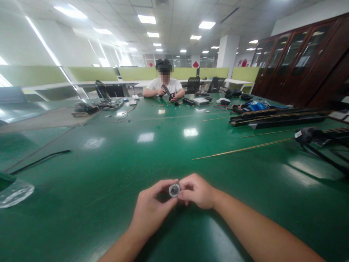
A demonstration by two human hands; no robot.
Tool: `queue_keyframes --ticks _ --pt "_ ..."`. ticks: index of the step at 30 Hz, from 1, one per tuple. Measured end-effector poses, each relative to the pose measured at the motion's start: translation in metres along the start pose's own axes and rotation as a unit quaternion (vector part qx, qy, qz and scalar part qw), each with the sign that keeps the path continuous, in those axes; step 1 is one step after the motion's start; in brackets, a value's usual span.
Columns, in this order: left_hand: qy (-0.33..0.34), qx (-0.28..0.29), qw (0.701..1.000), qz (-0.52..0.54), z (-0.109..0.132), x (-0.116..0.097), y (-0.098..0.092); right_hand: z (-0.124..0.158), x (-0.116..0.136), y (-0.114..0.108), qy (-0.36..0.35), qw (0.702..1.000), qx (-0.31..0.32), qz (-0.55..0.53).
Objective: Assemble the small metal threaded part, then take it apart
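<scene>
Between my two hands is a small round metal part [174,190], grey and ring-shaped, with a darker recessed centre facing me. My left hand [152,205] grips it from the left, thumb below and fingers above. From the right, my right hand [197,192] pinches at its edge with thumb and forefinger. Both hands are over the near part of the green table [120,171]. What lies behind the part, under the fingers, is hidden.
Thin brass-coloured rods [242,148] and black channels [272,118] lie at the right. Nearer stands a black device with cables [305,135]. A clear plastic object [16,193] sits at the left edge. Across the table a person [163,85] holds a dark power tool.
</scene>
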State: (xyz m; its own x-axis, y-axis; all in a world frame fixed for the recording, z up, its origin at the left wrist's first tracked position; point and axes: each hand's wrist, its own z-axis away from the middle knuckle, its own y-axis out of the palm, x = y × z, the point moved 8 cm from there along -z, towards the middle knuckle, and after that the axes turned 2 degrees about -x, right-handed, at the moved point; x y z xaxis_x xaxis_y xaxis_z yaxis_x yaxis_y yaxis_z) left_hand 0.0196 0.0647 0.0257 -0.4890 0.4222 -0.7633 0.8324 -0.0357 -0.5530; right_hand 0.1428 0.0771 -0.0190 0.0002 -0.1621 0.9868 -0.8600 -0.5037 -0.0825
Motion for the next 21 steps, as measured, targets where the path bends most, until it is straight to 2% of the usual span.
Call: queue_keyframes --ticks 21 --pt "0.070 -0.033 0.997 -0.024 0.0019 -0.0012 -0.0036 -0.0015 -0.0018 0.0007 0.016 0.999 -0.019 0.023"
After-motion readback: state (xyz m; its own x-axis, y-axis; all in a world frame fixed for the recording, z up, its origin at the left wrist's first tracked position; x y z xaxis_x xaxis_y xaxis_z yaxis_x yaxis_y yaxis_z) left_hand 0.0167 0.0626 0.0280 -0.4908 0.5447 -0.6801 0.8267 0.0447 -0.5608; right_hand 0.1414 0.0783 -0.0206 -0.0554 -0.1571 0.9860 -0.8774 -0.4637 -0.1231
